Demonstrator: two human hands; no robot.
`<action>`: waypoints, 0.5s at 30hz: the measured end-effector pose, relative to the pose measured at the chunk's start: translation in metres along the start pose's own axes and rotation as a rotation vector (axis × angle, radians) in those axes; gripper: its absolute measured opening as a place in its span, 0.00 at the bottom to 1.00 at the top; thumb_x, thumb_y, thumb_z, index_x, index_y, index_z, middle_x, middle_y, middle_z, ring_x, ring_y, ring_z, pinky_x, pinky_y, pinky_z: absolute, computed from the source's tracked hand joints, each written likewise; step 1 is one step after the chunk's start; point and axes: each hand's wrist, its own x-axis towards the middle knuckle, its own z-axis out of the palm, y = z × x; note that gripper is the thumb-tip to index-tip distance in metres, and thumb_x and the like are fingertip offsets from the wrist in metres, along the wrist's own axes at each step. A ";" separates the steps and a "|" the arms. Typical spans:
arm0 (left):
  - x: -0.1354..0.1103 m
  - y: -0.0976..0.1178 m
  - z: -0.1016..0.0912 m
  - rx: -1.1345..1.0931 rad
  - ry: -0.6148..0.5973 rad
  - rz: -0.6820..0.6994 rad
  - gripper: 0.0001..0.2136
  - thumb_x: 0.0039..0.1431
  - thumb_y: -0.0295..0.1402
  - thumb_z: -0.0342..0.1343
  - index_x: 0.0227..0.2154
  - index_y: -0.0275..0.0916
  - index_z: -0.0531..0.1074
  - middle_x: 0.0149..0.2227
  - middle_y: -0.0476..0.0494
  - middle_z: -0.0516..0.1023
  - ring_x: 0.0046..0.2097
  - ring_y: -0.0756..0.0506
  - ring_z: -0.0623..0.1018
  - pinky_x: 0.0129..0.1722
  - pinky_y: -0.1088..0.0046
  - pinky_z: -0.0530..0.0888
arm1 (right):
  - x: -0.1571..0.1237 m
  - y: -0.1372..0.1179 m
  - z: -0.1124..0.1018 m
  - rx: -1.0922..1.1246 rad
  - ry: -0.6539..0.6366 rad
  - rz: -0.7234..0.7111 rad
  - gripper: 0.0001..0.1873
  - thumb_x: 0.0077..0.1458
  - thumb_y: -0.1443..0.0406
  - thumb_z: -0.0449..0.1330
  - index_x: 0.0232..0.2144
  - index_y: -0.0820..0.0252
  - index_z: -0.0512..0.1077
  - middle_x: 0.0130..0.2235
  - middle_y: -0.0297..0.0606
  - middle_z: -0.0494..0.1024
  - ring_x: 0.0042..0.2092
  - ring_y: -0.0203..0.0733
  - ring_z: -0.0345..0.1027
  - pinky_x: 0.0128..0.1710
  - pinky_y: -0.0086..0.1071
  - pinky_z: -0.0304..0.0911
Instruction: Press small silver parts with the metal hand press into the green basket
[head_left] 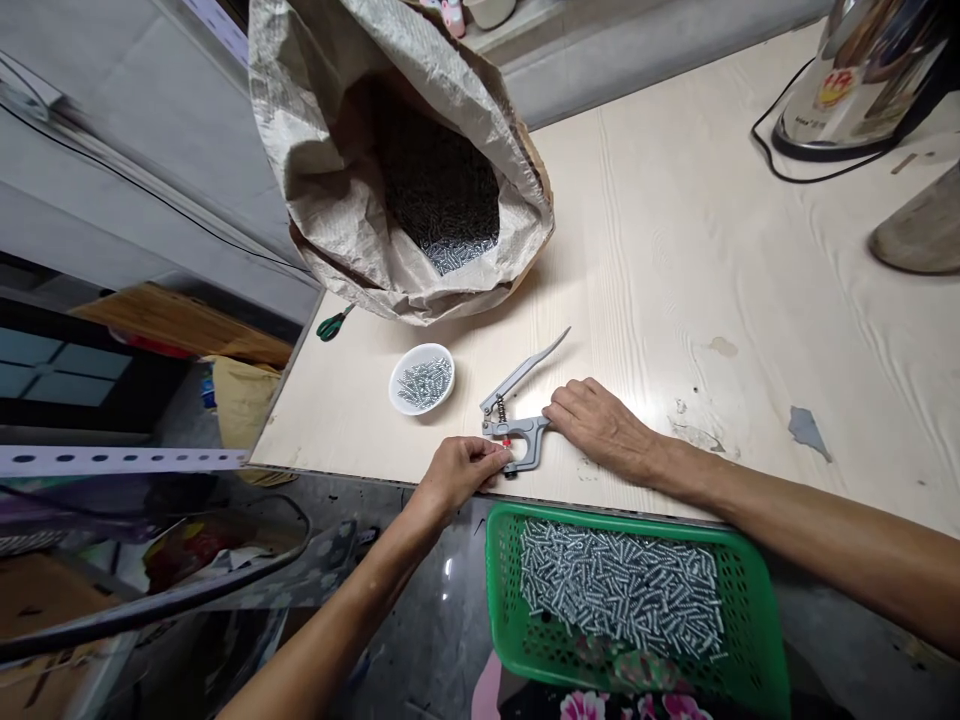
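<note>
Near the front edge of the table (652, 270), the gray hand pliers (534, 440) stand between the two hands, their upper lever raised away from the frame and a coiled spring showing by the hinge. The right hand (600, 425) has its fingers curled closed around the rear end of the pliers' lower handle. The left hand (459, 472) brings thumb and forefinger together in a pinch at the front of the frame, just beside a small red part (506, 442); whether a tiny piece lies between those fingers cannot be told.

Beyond the left hand, a white bowl (393, 386) holds small silvery metal pieces, with green-handled scissors (330, 327) near the table's left edge. Behind stands a large open woven sack (315, 150), similar pieces inside. Below the table edge, a green basket (496, 585) carries a heap of ridged metal pieces (622, 580).
</note>
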 end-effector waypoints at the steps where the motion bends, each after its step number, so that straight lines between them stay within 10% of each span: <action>1: 0.000 0.000 0.000 -0.031 -0.013 -0.012 0.21 0.40 0.49 0.62 0.25 0.33 0.73 0.17 0.53 0.67 0.21 0.54 0.64 0.23 0.77 0.61 | 0.000 0.000 0.000 0.023 -0.016 0.010 0.13 0.63 0.74 0.42 0.32 0.61 0.65 0.33 0.38 0.66 0.35 0.41 0.52 0.35 0.36 0.47; 10: 0.000 -0.006 0.001 0.124 -0.096 0.000 0.21 0.41 0.52 0.59 0.21 0.34 0.72 0.17 0.52 0.67 0.21 0.53 0.63 0.23 0.76 0.59 | -0.001 0.009 -0.007 0.358 -0.116 0.097 0.09 0.63 0.63 0.49 0.41 0.61 0.66 0.41 0.40 0.70 0.40 0.42 0.57 0.39 0.35 0.54; 15: -0.002 -0.002 0.004 0.249 -0.091 0.008 0.23 0.41 0.54 0.58 0.15 0.35 0.69 0.15 0.52 0.65 0.21 0.53 0.62 0.23 0.76 0.57 | 0.020 0.019 -0.015 0.140 -0.133 0.193 0.18 0.61 0.69 0.50 0.53 0.57 0.62 0.53 0.42 0.67 0.51 0.48 0.55 0.44 0.39 0.54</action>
